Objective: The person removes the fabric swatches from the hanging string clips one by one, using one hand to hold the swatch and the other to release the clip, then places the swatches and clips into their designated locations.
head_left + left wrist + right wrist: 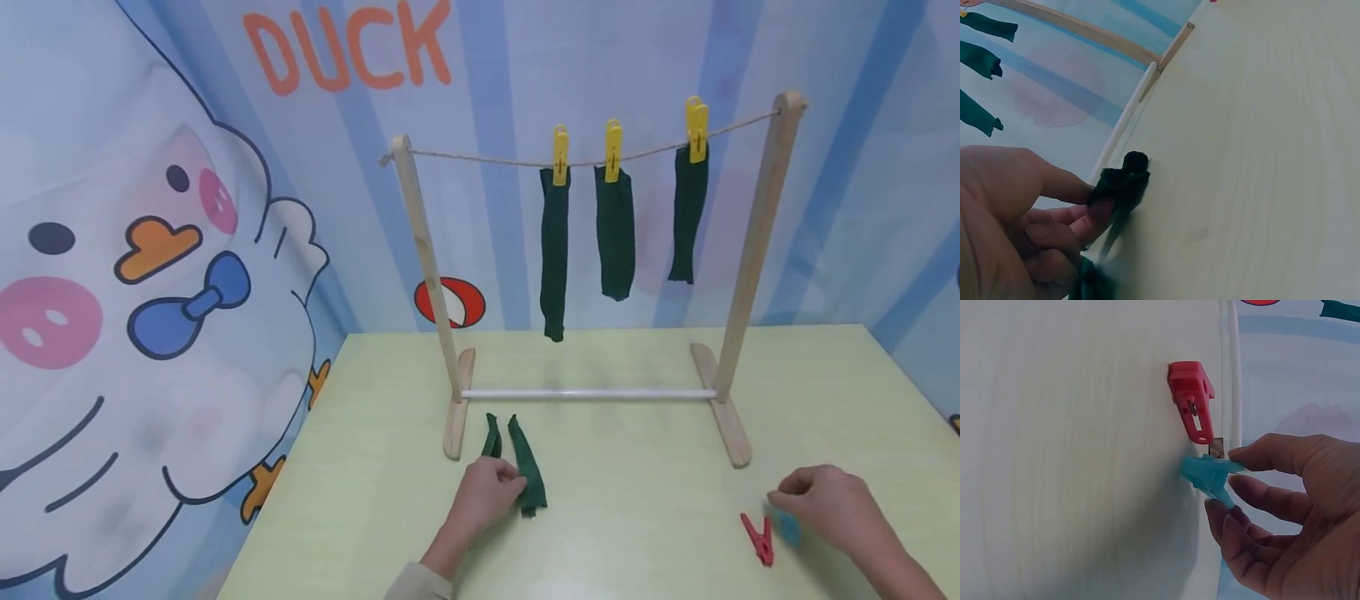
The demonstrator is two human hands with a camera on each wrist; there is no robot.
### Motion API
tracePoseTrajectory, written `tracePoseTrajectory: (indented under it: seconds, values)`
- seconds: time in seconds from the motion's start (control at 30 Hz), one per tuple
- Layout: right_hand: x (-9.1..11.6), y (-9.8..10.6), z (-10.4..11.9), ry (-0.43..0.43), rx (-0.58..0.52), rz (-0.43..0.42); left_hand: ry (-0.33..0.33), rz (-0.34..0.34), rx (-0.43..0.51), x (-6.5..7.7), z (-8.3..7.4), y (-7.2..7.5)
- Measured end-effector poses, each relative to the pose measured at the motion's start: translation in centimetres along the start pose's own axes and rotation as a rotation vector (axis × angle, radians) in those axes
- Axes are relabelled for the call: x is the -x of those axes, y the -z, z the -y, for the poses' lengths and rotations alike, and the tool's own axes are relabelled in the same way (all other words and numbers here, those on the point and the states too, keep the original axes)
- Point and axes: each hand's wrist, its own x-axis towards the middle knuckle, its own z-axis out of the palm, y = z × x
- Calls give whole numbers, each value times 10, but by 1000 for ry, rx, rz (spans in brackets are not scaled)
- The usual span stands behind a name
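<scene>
My left hand [487, 496] pinches a dark green cloth strip [531, 471] near its lower end, on the table. The same cloth [1121, 184] shows between thumb and fingers in the left wrist view. A second green strip [491, 437] lies just left of it, partly hidden behind the hand. At the right, my right hand [828, 504] holds a translucent blue clothespin [1210, 475] by its handle ends, low over the table. A red clothespin [760, 540] rests beside it.
A wooden drying rack [757, 250] with a rope line stands at the back. From its rope [472, 158] hang three green strips under yellow clothespins [612, 152]. A white rod [588, 394] joins the rack's feet. Behind is a duck-print cloth backdrop [510, 75].
</scene>
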Motion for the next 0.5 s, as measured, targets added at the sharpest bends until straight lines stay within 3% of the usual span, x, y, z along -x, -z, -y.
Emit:
tracePoseTrajectory:
  seconds: [0.5]
  values:
    - [2, -10, 1, -21, 46, 40, -12, -20, -144, 6, 6, -1]
